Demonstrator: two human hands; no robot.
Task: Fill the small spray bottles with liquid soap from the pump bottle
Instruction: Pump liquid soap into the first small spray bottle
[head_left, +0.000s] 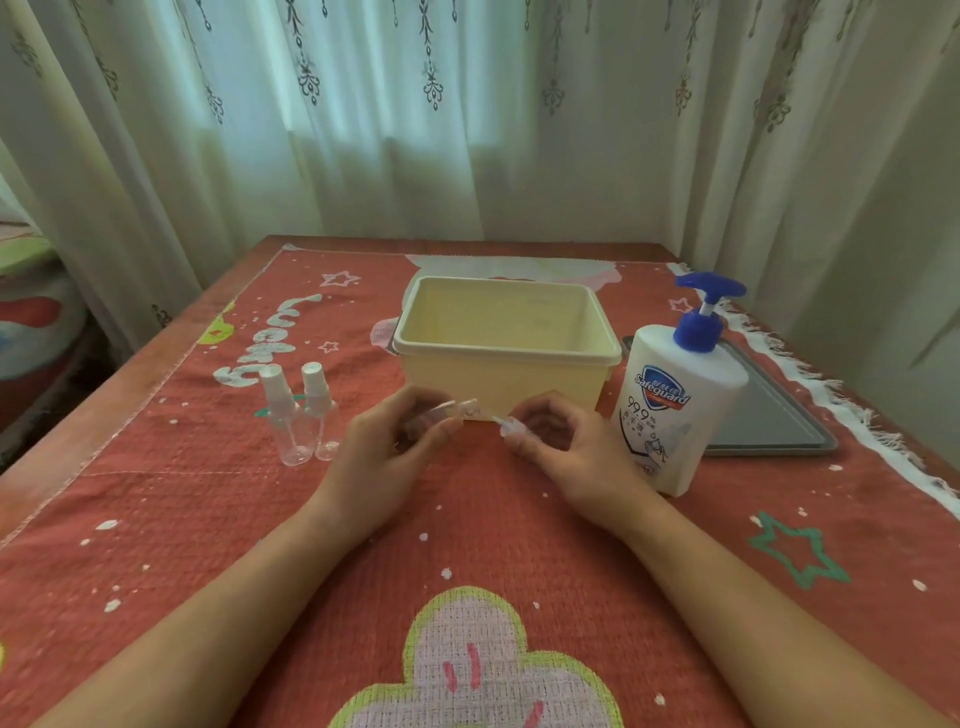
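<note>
Small spray bottle, clear (456, 409): held roughly level just above the mat, in front of the tub. The left hand (395, 441) has its fingers curled round it, hiding most of the body.
Small clear part (506, 423): pinched in the right hand (561, 441), just beside the bottle's end; too blurred to identify. The hands are close together but not touching.
Two spray bottles, clear with white caps (283, 415) (319, 410): upright, side by side, left of the left hand.
Pump bottle, white with blue pump (675, 415): upright just right of the right hand; label reads "Safeguard" and "99.9%", smaller print illegible.
Tub, cream plastic (498, 376): behind the hands.
Tray, grey (769, 410): behind the pump bottle, partly hidden.
Mat, red with stars (467, 519): white lettering unreadable.
</note>
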